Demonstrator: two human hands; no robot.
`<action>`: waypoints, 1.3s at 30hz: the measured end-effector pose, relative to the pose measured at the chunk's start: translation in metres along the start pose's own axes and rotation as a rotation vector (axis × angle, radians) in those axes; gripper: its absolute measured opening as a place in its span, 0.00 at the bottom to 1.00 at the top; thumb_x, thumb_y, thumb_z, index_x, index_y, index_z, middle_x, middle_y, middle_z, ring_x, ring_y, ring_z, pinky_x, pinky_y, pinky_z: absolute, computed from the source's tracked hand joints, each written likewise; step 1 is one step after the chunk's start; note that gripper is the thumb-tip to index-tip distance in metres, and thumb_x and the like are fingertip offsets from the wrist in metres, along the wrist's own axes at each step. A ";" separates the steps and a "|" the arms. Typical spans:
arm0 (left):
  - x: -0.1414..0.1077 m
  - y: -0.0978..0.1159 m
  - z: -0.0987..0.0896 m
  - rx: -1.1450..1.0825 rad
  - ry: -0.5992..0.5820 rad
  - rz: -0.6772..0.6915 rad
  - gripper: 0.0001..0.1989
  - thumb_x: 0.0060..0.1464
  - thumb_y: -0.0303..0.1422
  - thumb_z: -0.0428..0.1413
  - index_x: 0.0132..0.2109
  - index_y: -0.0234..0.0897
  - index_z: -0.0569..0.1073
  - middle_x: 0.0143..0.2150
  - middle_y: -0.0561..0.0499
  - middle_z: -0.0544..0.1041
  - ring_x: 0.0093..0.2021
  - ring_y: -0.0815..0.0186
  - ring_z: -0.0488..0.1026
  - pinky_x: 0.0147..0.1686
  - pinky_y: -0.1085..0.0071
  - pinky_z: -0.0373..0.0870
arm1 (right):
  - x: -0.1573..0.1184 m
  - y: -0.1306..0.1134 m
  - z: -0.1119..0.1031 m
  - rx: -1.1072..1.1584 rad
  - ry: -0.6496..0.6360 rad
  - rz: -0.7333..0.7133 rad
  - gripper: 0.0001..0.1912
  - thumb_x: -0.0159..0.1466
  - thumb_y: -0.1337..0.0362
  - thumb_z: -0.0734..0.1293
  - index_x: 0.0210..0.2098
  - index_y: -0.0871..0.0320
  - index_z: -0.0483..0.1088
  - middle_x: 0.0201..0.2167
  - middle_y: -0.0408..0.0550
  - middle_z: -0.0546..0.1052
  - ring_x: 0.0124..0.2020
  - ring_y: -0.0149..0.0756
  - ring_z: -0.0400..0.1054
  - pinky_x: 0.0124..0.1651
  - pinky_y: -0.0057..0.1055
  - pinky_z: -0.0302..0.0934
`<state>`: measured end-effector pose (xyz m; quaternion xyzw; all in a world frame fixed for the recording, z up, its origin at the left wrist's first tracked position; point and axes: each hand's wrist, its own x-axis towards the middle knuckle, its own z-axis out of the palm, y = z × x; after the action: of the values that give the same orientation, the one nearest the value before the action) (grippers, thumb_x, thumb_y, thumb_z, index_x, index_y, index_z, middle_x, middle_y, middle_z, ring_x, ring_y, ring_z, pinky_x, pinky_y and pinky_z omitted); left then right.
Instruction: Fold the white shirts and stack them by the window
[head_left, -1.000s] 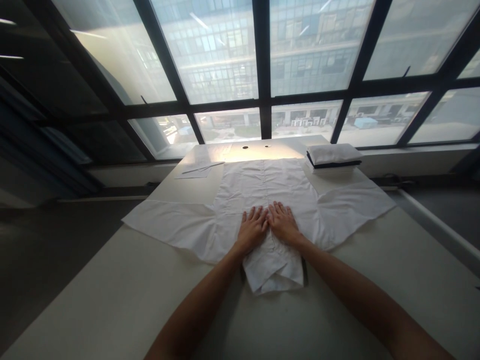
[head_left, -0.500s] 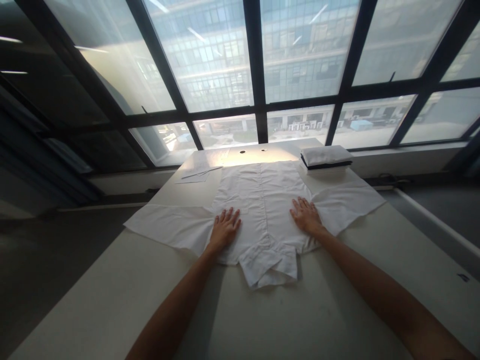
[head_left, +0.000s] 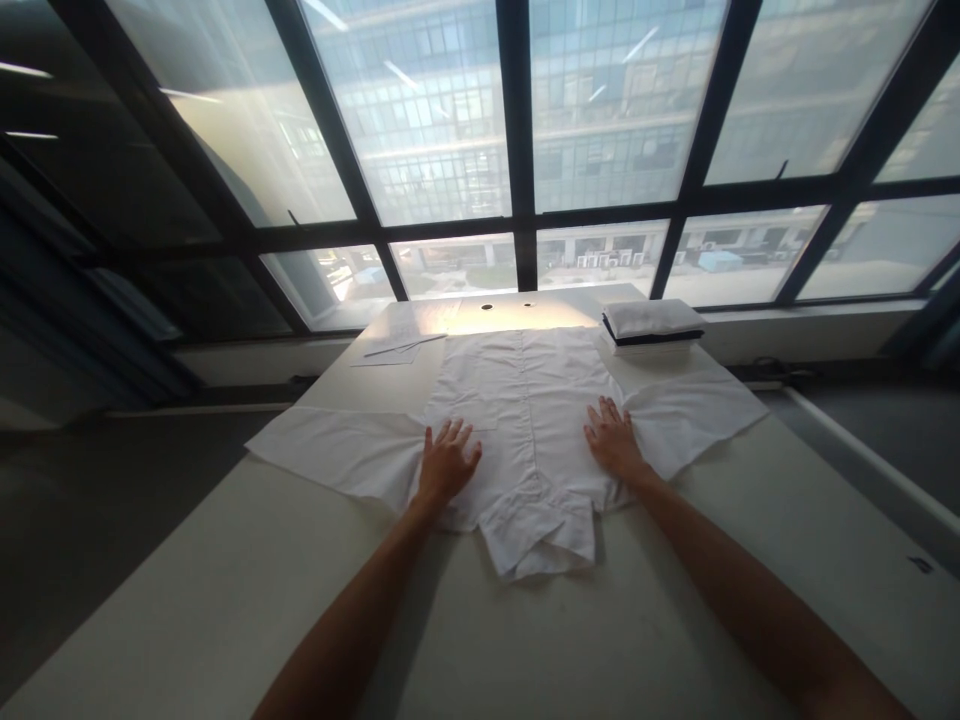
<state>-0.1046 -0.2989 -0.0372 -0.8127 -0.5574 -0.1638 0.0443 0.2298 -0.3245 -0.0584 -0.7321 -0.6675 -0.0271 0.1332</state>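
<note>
A white button-front shirt (head_left: pixel 540 400) lies spread on the white table (head_left: pixel 525 650), its collar end nearest me and its sleeves stretched out to both sides. On the left half of the shirt's chest rests my left hand (head_left: pixel 448 462), fingers spread and pointing away from me. My right hand (head_left: pixel 613 440) lies on the right half near the sleeve seam, its fingers also stretched out. Neither hand grips the cloth. The folded-over collar (head_left: pixel 540 535) sticks out toward me between my forearms. Small wrinkles run along the front placket.
At the table's far right stands a stack of folded cloth (head_left: pixel 652 322), white with a dark layer. Papers (head_left: pixel 394 352) and a thin stick-like item lie at the far left. Two round holes are near the far edge. Large windows (head_left: pixel 600 120) rise behind the table.
Both hands have shifted very slightly on the shirt, the right one a little to the right. The camera view has tilted slightly. The shirt lies as before.
</note>
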 end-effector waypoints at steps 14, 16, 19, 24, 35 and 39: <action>-0.028 0.068 0.019 -0.133 -0.206 0.289 0.29 0.69 0.48 0.47 0.72 0.47 0.59 0.74 0.48 0.57 0.74 0.51 0.50 0.70 0.44 0.50 | -0.042 -0.072 0.002 0.160 -0.181 -0.320 0.29 0.73 0.57 0.56 0.71 0.59 0.57 0.74 0.58 0.50 0.75 0.47 0.40 0.73 0.49 0.36; -0.027 0.067 0.019 -0.125 -0.211 0.290 0.29 0.69 0.48 0.46 0.72 0.47 0.59 0.74 0.48 0.57 0.74 0.51 0.50 0.70 0.44 0.50 | -0.040 -0.070 0.002 0.156 -0.183 -0.313 0.30 0.74 0.56 0.56 0.72 0.58 0.56 0.74 0.58 0.51 0.75 0.46 0.40 0.73 0.49 0.36; -0.026 0.065 0.021 -0.117 -0.213 0.295 0.28 0.70 0.48 0.45 0.72 0.48 0.59 0.74 0.49 0.56 0.74 0.52 0.50 0.70 0.45 0.50 | -0.038 -0.067 0.004 0.158 -0.187 -0.293 0.30 0.73 0.55 0.56 0.72 0.58 0.56 0.74 0.56 0.51 0.75 0.45 0.41 0.73 0.48 0.36; -0.024 0.062 0.025 -0.127 -0.200 0.297 0.26 0.72 0.46 0.42 0.71 0.49 0.61 0.74 0.50 0.58 0.74 0.53 0.51 0.69 0.45 0.51 | -0.031 -0.059 0.006 0.140 -0.174 -0.236 0.30 0.73 0.56 0.55 0.72 0.60 0.57 0.74 0.56 0.52 0.75 0.44 0.42 0.73 0.47 0.36; -0.022 0.061 0.028 -0.190 -0.183 0.284 0.24 0.71 0.45 0.45 0.70 0.50 0.63 0.73 0.50 0.60 0.74 0.54 0.53 0.69 0.45 0.51 | -0.031 -0.053 0.007 0.137 -0.142 -0.234 0.29 0.73 0.57 0.56 0.71 0.60 0.58 0.73 0.56 0.55 0.74 0.44 0.45 0.72 0.46 0.38; -0.020 0.062 0.027 -0.190 -0.199 0.278 0.24 0.71 0.45 0.44 0.70 0.51 0.63 0.73 0.51 0.60 0.74 0.55 0.53 0.70 0.46 0.51 | -0.031 -0.049 0.005 0.135 -0.151 -0.233 0.29 0.73 0.59 0.57 0.70 0.62 0.58 0.73 0.57 0.55 0.74 0.44 0.45 0.72 0.44 0.38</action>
<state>-0.0480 -0.3331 -0.0619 -0.8946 -0.4235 -0.1268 -0.0658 0.1772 -0.3496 -0.0621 -0.6391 -0.7563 0.0577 0.1276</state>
